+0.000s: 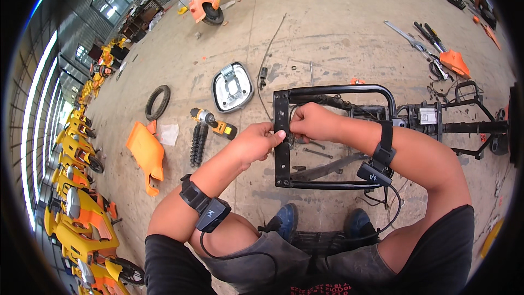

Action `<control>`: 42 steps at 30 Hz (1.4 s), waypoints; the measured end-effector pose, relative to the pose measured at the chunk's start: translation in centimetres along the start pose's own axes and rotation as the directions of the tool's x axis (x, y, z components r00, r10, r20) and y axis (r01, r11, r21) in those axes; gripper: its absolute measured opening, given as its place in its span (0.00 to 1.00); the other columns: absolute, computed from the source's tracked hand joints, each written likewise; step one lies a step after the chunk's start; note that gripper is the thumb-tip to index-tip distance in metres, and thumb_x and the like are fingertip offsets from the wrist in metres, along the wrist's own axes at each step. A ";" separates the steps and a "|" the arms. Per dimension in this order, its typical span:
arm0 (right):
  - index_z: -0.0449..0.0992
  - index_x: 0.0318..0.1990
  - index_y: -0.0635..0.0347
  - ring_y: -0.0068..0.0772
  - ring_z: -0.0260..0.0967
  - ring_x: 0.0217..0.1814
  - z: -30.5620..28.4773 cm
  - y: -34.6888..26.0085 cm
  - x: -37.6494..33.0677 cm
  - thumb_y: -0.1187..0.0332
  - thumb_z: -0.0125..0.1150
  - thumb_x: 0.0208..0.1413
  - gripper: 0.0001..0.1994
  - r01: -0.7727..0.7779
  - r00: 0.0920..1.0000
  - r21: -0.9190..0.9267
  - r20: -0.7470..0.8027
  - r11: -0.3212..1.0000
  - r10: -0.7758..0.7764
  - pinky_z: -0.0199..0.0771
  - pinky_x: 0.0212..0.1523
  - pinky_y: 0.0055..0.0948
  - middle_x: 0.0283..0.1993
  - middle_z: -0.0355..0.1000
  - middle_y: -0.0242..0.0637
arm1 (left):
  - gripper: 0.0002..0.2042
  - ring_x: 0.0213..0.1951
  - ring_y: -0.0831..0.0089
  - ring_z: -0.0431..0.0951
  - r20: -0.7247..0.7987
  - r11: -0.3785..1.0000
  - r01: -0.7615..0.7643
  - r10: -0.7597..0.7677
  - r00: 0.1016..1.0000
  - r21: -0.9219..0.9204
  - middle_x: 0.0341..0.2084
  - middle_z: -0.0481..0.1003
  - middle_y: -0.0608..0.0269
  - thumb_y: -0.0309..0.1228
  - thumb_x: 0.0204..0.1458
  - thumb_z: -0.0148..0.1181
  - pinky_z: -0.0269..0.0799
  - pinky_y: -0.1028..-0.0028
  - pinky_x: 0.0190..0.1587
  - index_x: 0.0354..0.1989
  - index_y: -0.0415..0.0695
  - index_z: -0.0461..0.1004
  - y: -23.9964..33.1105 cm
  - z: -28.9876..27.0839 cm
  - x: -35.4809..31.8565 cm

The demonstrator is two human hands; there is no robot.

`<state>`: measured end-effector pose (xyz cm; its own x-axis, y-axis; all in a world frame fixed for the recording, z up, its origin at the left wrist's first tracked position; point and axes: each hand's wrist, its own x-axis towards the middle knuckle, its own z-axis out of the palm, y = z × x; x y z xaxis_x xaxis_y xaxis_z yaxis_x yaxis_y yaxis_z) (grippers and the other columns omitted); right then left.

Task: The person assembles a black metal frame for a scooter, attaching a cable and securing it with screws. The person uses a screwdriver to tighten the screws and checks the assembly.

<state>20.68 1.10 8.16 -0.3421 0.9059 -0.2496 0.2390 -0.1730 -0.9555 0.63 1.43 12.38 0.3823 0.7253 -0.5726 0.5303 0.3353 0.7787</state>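
Observation:
A black tubular scooter frame (341, 184) lies on the floor in front of me, its flat end plate (281, 166) toward the left. My left hand (257, 143) grips the left edge of this plate, thumb on its face and fingers curled. On the plate's inner side, my right hand (316, 123) is closed in a pinch against the edge. Whatever lies between those fingertips is too small or hidden to make out. From beside the plate, a thin dark cable (261, 57) runs away across the floor. Loose rods (317, 153) show through the frame opening.
Left of the frame lie a yellow cordless drill (221, 129), a black coil spring shock (198, 145), a metal-lined lid (233, 87), a tire (158, 102) and an orange panel (146, 153). Cutters (428, 35) rest far right. Yellow scooters (82, 202) line the left wall.

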 end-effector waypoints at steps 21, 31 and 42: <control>0.71 0.30 0.65 0.58 0.72 0.33 1.1 1.1 -0.2 0.69 0.63 0.46 0.10 0.412 0.845 -0.598 -0.032 0.687 -0.534 0.73 0.34 0.46 0.28 0.73 0.52 | 0.13 0.21 0.78 0.63 -0.098 0.990 0.000 0.014 0.995 0.143 0.21 0.67 0.68 0.37 0.58 0.59 0.58 0.74 0.21 0.38 0.38 0.77 0.7 0.5 -0.4; 0.69 0.30 0.64 0.29 0.70 0.23 1.0 1.6 -0.6 0.74 0.60 0.52 0.06 0.215 0.935 -0.469 -0.154 0.857 -0.319 0.69 0.25 0.26 0.24 0.72 0.35 | 0.19 0.22 0.66 0.73 -0.202 0.941 -0.116 0.187 0.961 0.319 0.25 0.76 0.51 0.41 0.55 0.62 0.67 0.65 0.25 0.37 0.32 0.78 0.0 1.0 0.2; 0.70 0.29 0.60 0.18 0.62 0.18 1.1 0.4 0.3 0.71 0.62 0.53 0.07 -0.004 0.999 -0.037 -0.035 0.999 0.003 0.59 0.19 0.20 0.23 0.69 0.31 | 0.19 0.27 0.62 0.77 -0.235 0.964 -0.061 0.124 0.964 0.259 0.30 0.78 0.49 0.41 0.55 0.64 0.71 0.63 0.28 0.40 0.32 0.78 -0.4 1.3 0.3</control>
<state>19.64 0.87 7.51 -0.3097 0.9183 -0.2465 0.2741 -0.1620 -0.9480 1.51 0.71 11.60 0.2561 0.8821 -0.3953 0.6837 0.1238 0.7192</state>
